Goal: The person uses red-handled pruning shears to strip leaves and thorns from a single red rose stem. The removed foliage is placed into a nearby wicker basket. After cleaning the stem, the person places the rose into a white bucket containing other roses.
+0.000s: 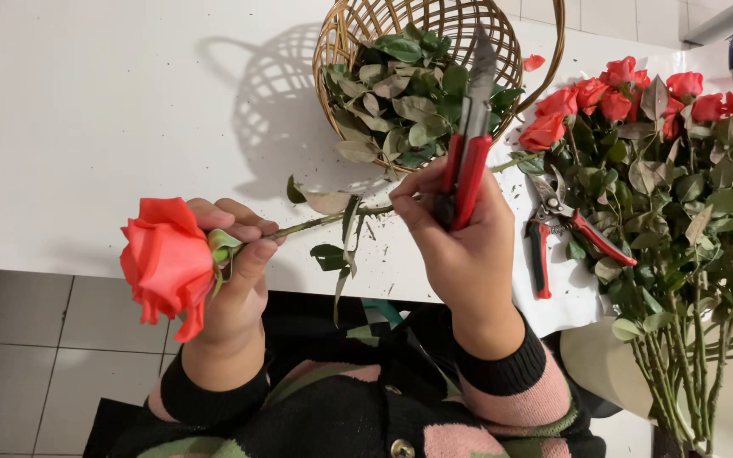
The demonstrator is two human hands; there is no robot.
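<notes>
Left hand (231,280) grips a coral rose (167,263) below its bloom; right hand (460,233) clasps red-handled pruners (468,153) while stripping stem leaves (337,246), which likely calls for steady support.

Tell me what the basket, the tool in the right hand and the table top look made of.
Basket: woven wicker or rattan, tan, matte, open strands visible.
Tool in the right hand: grey metal blades, dull sheen; red handles, probably plastic-coated.
Table top: smooth white surface, likely laminate or painted board; cannot tell for sure.
</notes>
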